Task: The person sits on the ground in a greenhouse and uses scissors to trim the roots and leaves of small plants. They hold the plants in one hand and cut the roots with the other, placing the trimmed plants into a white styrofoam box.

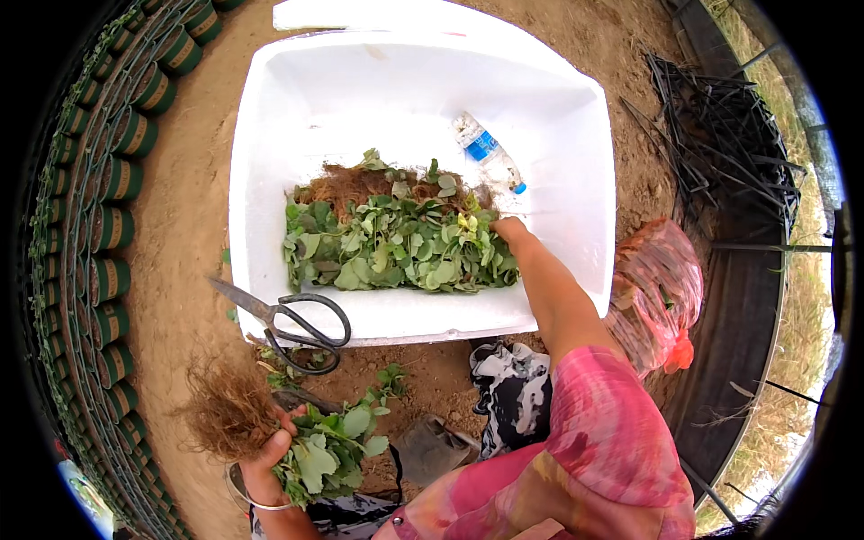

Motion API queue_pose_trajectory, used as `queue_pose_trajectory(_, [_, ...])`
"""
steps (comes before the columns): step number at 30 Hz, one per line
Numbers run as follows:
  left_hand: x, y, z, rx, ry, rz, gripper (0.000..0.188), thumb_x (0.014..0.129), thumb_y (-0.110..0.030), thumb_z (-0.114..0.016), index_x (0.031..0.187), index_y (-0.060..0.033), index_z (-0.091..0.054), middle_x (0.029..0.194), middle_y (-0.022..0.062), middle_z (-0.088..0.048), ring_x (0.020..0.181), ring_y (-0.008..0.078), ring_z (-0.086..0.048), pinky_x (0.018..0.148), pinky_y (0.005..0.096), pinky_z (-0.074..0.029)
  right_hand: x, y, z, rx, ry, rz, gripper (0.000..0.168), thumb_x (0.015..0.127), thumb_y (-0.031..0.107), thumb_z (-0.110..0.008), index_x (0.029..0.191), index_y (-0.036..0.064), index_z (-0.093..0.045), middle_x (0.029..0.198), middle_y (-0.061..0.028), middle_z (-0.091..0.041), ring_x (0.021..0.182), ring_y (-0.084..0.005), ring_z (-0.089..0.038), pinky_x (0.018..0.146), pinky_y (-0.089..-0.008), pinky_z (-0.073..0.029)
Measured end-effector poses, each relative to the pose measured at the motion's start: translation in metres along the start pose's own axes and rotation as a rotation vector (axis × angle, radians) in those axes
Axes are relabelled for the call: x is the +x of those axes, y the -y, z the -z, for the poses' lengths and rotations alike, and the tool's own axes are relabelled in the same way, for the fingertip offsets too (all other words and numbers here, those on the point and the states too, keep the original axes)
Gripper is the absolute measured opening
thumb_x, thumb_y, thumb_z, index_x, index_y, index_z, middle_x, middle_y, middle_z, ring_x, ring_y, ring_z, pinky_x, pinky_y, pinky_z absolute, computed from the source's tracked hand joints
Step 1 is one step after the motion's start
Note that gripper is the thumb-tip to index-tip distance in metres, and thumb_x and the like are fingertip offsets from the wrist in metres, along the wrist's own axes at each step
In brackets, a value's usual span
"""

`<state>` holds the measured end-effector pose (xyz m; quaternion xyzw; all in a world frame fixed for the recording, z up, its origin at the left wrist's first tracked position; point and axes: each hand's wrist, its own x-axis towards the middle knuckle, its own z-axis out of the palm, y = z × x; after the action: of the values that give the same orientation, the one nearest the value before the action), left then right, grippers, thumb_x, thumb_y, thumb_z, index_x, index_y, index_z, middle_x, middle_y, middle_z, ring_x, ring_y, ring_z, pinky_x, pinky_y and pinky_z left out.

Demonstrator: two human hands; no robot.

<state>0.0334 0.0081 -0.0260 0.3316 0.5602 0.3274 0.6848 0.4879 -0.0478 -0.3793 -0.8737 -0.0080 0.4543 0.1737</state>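
My left hand (pixel 270 445), a bangle at its wrist, is closed around a bunch of leafy seedlings (pixel 324 452), their brown bare roots pointing up and left. Inside a white foam box (pixel 422 337) lies a heap of similar seedlings (pixel 405 250), leaves towards me and roots behind. My right hand (pixel 509 229) reaches in at the heap's right end; its fingers are partly hidden by leaves, so its grip is unclear. Black-handled scissors (pixel 297 324) rest over the box's near left corner. A plastic bottle with a blue cap (pixel 489 152) lies in the box behind the heap.
Rows of green pots (pixel 111 280) run along the left. A filled pink plastic bag (pixel 655 297) stands right of the box, with a pile of black strips (pixel 729 135) farther back. Cut leaves lie on the soil (pixel 425 378) near my knees.
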Motion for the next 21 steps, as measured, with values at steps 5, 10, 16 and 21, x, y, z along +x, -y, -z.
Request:
queue_pose_trajectory(5, [0.000, 0.002, -0.009, 0.031, -0.112, 0.013, 0.050, 0.054, -0.011, -0.072, 0.097, 0.0014, -0.050, 0.076, 0.0097, -0.052, 0.067, 0.0211, -0.053, 0.084, 0.0527, -0.044, -0.021, 0.012, 0.005, 0.349, 0.192, -0.146, 0.037, 0.080, 0.024, -0.059, 0.110, 0.002, -0.054, 0.104, -0.0142, -0.058, 0.090, -0.0256, -0.057, 0.077, -0.0386, -0.047])
queue_pose_trajectory(10, [-0.001, 0.002, -0.017, 0.019, -0.091, 0.029, 0.048, 0.055, -0.010, -0.071, 0.097, 0.0020, -0.051, 0.075, 0.0098, -0.052, 0.067, 0.0213, -0.053, 0.085, 0.0518, -0.044, -0.012, 0.007, 0.009, 0.639, 0.363, -0.087, 0.040, 0.087, 0.032, -0.043, 0.116, 0.006, -0.048, 0.117, -0.0112, -0.052, 0.105, -0.0258, -0.049, 0.091, -0.0406, -0.038])
queue_pose_trajectory(16, [-0.003, -0.004, -0.023, 0.055, -0.032, 0.033, 0.046, 0.059, -0.009, -0.068, 0.099, 0.0027, -0.050, 0.074, 0.0094, -0.051, 0.071, 0.0225, -0.053, 0.087, 0.0511, -0.042, -0.012, -0.017, 0.046, 0.738, 0.795, -0.030, 0.034, 0.086, 0.027, -0.039, 0.111, 0.006, -0.051, 0.108, -0.0119, -0.056, 0.100, -0.0250, -0.051, 0.090, -0.0386, -0.038])
queue_pose_trajectory(21, [-0.002, 0.002, -0.013, 0.053, 0.014, 0.031, 0.045, 0.060, -0.007, -0.068, 0.100, 0.0023, -0.049, 0.075, 0.0093, -0.052, 0.073, 0.0226, -0.053, 0.087, 0.0509, -0.042, -0.018, -0.013, 0.025, 0.554, 0.569, -0.076, 0.021, 0.077, 0.002, -0.044, 0.095, 0.001, -0.055, 0.090, -0.0128, -0.057, 0.082, -0.0246, -0.053, 0.074, -0.0438, -0.043])
